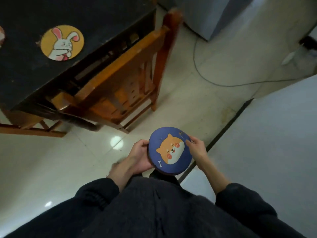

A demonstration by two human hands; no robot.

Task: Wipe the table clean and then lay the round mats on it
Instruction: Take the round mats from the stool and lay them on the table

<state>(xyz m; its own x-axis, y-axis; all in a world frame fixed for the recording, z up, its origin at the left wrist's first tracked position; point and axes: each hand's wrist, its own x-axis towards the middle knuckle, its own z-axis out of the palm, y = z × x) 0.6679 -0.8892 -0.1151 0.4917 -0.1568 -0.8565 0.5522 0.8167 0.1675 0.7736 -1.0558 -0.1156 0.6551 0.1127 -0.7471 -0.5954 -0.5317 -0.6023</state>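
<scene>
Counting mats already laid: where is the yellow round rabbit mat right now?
The yellow round rabbit mat lies flat on the black table at upper left of the head view, near the wooden chair.

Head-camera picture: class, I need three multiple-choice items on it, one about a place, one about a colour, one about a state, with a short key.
1. Where does the round yellow mat with a white rabbit lie?
A. on the dark tabletop
B. on the wooden chair
C. on the pale tiled floor

2. What is the background colour of the round mat with an orange dog face?
A. green
B. blue
C. red

3. How is the dog mat held?
A. by the left hand alone
B. it lies on the floor, untouched
C. between the left hand and the right hand

Key: 1 A, the rabbit mat lies flat on the tabletop; 2 B, blue surrounds the dog face; 3 C, fingers of both hands grip opposite edges, above the floor.
</scene>
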